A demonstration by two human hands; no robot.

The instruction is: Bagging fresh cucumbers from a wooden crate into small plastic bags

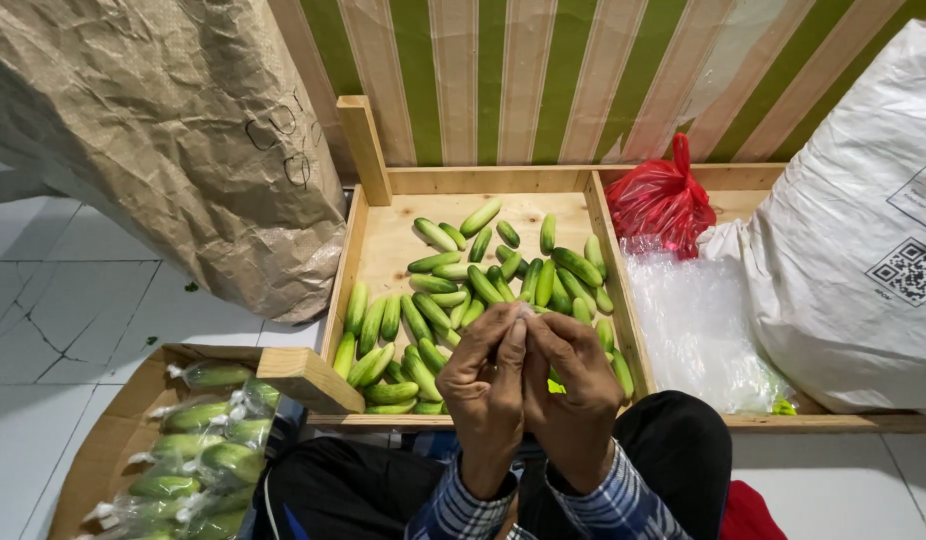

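Left hand (486, 385) and right hand (573, 385) pressed together, fingertips pinched on something too small to identify, above cucumbers (463, 290) in wooden tray (383, 245).

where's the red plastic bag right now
In the head view the red plastic bag sits upper right, in the wooden tray's right compartment, behind the clear bags and beside the white sack.
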